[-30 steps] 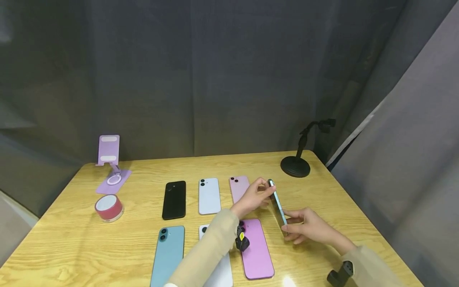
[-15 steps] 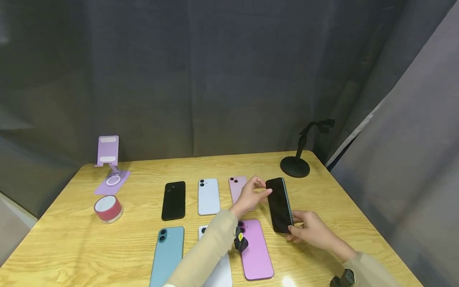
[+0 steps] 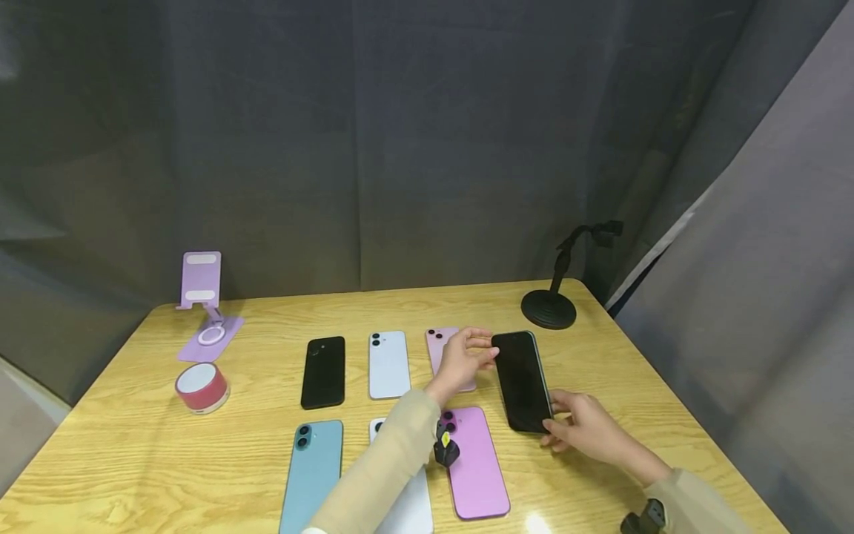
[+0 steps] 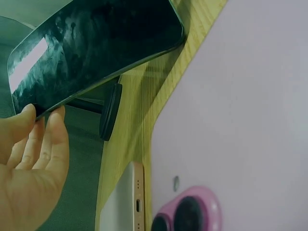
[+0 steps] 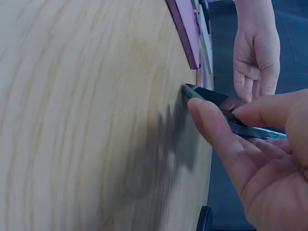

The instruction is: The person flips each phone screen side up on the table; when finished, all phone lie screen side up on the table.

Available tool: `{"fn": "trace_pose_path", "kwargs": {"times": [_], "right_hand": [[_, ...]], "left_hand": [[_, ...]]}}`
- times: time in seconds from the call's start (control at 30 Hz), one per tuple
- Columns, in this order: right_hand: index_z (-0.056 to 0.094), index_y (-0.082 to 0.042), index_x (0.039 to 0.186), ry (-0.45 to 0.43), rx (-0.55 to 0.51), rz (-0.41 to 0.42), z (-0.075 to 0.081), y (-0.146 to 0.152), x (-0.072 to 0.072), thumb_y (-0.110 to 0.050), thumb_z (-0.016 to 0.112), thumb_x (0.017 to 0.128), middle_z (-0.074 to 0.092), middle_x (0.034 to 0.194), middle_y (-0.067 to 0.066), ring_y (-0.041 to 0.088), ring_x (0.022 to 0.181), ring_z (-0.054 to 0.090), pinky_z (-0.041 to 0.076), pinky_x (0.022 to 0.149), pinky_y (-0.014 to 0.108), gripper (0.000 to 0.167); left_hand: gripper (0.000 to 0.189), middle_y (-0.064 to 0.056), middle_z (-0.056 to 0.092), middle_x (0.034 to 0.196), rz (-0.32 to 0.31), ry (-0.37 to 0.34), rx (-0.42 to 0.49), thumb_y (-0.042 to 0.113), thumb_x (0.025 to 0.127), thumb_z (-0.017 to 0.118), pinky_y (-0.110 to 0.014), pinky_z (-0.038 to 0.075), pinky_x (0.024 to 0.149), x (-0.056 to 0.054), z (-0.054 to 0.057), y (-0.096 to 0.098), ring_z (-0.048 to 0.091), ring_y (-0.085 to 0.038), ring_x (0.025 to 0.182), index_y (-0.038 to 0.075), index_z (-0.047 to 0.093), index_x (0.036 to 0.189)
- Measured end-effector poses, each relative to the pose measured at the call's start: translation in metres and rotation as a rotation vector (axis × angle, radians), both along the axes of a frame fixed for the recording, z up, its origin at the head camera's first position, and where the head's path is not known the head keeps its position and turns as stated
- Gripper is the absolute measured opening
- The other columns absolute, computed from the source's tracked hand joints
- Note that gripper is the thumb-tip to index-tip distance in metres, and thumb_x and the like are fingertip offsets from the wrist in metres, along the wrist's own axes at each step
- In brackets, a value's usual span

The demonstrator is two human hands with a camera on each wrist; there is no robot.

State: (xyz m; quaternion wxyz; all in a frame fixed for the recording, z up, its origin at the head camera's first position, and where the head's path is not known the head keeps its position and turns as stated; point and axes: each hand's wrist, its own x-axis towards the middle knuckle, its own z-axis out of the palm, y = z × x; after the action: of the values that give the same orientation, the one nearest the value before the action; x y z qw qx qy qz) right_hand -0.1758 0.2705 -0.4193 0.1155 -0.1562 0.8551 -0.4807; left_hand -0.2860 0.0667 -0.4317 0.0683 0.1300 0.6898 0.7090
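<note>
A dark-screened smartphone point(image 3: 523, 382) is held screen up at the right of the table, its near end close over the wood. My left hand point(image 3: 460, 363) pinches its far left corner, thumb on the front and fingers behind. My right hand point(image 3: 583, 429) grips the near right corner, thumb over the edge and fingers underneath, as the right wrist view shows. Close by, a magenta phone point(image 3: 477, 463) lies below my left wrist, back up. A pale pink phone point(image 3: 440, 343) is partly covered by my left hand. My left sleeve hides part of a white phone point(image 3: 408, 512).
To the left lie a black phone point(image 3: 323, 372), a pale blue phone point(image 3: 389, 365) and a teal phone point(image 3: 312, 475). A purple phone stand point(image 3: 202, 278) and a pink tape roll point(image 3: 202, 388) stand farther left. A black stand point(image 3: 549, 308) is at the back right.
The smartphone has turned from edge-on to screen up between my hands, then shifted slightly right at its near end. My right hand has moved a little right with it.
</note>
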Motion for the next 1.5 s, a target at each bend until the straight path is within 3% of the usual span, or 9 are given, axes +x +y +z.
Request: {"fn": "trace_pose_path", "kwargs": {"times": [0.3,0.43,0.57,0.73,0.87,0.93,1.13,1.33,1.5], "right_hand": [[0.044,0.016,0.128,0.09,0.042,-0.016,-0.01,0.005,-0.004,0.005,0.056,0.092,0.059,0.11,0.035,0.02,0.072,0.071,0.059,0.059,0.028,0.04],[0.047,0.014,0.119,0.113,0.075,-0.018,-0.013,0.006,-0.005,0.006,0.056,0.091,0.06,0.1,0.022,0.016,0.069,0.07,0.058,0.057,0.027,0.03],[0.043,0.011,0.117,0.124,0.076,0.026,-0.018,0.009,-0.005,0.007,0.052,0.093,0.056,0.1,0.02,0.013,0.067,0.069,0.057,0.057,0.027,0.026],[0.026,0.012,0.135,0.103,0.059,0.031,-0.023,0.011,-0.006,0.005,0.055,0.093,0.054,0.1,0.021,0.013,0.066,0.068,0.057,0.058,0.028,0.052],[0.015,0.01,0.142,0.071,0.039,0.021,-0.026,0.008,-0.007,0.002,0.067,0.086,0.053,0.098,0.02,0.012,0.064,0.066,0.056,0.054,0.028,0.077],[0.013,0.009,0.143,0.072,0.046,0.016,-0.027,0.007,-0.007,0.001,0.071,0.083,0.052,0.098,0.019,0.011,0.062,0.064,0.054,0.052,0.027,0.083],[0.018,0.008,0.141,0.119,0.122,-0.029,-0.029,0.004,-0.008,-0.006,0.08,0.075,0.054,0.093,0.014,0.007,0.058,0.059,0.05,0.051,0.024,0.091],[0.022,0.009,0.139,0.139,0.177,-0.053,-0.03,0.002,-0.009,-0.012,0.083,0.073,0.058,0.089,0.009,0.005,0.057,0.053,0.046,0.05,0.022,0.093],[0.022,0.012,0.139,0.107,0.147,-0.055,-0.031,0.0,-0.011,-0.012,0.08,0.076,0.057,0.091,0.012,0.008,0.056,0.056,0.049,0.049,0.025,0.089]], "left_hand": [[0.03,-0.02,0.065,0.106,-0.019,0.002,-0.02,0.002,0.087,0.067,-0.049,0.056,0.083,-0.002,0.002,-0.001,0.07,-0.029,0.081,-0.006,0.062,0.116],[0.029,-0.017,0.067,0.104,-0.004,0.019,-0.052,0.004,0.086,0.069,-0.045,0.058,0.077,-0.001,0.002,-0.001,0.07,-0.023,0.078,-0.004,0.064,0.114],[0.027,-0.014,0.068,0.102,0.011,0.041,-0.105,0.007,0.086,0.07,-0.041,0.059,0.069,0.001,0.002,0.0,0.07,-0.023,0.077,-0.001,0.065,0.111],[0.027,-0.01,0.068,0.099,0.038,0.086,-0.183,0.009,0.086,0.071,-0.036,0.057,0.059,0.003,-0.001,0.002,0.07,-0.026,0.074,0.003,0.065,0.112],[0.031,-0.012,0.068,0.097,0.044,0.09,-0.167,0.005,0.085,0.071,-0.042,0.059,0.061,0.003,-0.006,0.002,0.071,-0.032,0.076,0.001,0.063,0.115],[0.032,-0.012,0.067,0.096,0.043,0.076,-0.148,0.004,0.085,0.071,-0.039,0.058,0.059,0.003,-0.007,0.002,0.071,-0.033,0.076,0.0,0.062,0.116],[0.03,-0.006,0.065,0.096,0.048,0.037,-0.166,0.006,0.086,0.07,-0.017,0.042,0.042,0.004,-0.009,0.001,0.071,-0.031,0.075,0.005,0.064,0.115],[0.031,-0.008,0.064,0.095,0.05,0.033,-0.177,0.005,0.086,0.07,-0.024,0.051,0.047,0.003,-0.011,0.002,0.071,-0.028,0.071,0.001,0.063,0.116],[0.035,-0.008,0.064,0.096,0.038,0.026,-0.194,0.004,0.084,0.072,-0.028,0.054,0.051,0.003,-0.012,0.001,0.064,-0.015,0.058,0.002,0.063,0.118]]}}
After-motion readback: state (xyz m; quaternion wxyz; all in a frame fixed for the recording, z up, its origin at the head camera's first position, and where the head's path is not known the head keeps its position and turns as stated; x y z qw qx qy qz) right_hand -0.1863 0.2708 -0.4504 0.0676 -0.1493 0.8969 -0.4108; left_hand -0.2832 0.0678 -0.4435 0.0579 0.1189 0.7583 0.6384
